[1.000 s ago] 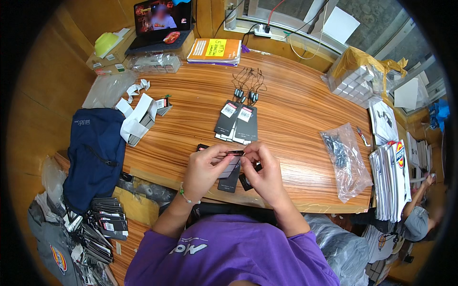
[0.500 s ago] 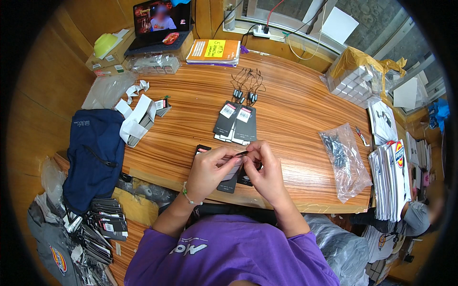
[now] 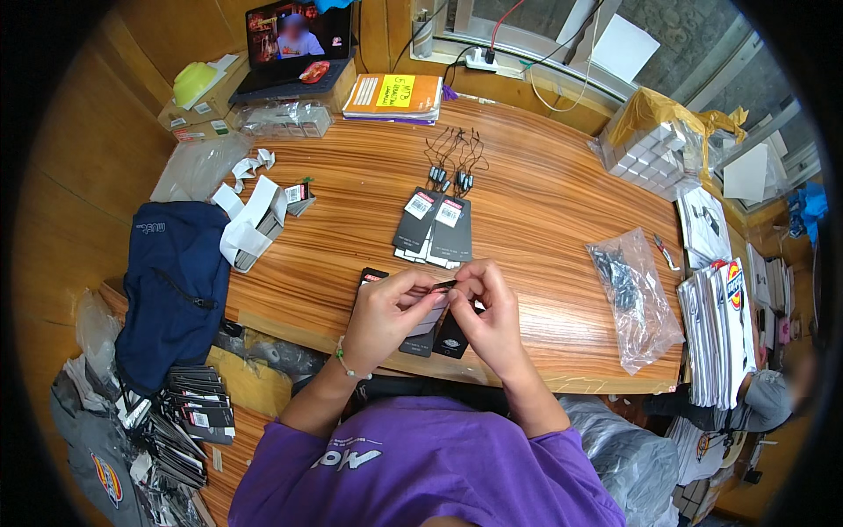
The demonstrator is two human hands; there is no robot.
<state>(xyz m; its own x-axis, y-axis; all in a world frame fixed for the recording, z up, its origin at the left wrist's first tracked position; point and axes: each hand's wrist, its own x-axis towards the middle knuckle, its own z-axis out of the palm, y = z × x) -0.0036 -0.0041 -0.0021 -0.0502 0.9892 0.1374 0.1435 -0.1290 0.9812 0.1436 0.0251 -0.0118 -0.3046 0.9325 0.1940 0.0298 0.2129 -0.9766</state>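
black tag (image 3: 444, 285) | between left hand (image 3: 384, 311) and right hand (image 3: 488, 311) | touching fingertips

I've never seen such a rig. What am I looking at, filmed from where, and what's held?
There is no machine: a person works bare-handed. A wide fisheye camera on their head looks down, so straight edges bend, and picture left is the person's left. The left hand and right hand pinch a small dark piece; it is too small to tell its exact kind. Beneath them, dark cards lie near the edge of the wooden table. Farther back lie corded dark tags; to the right, a clear plastic bag of small dark parts.
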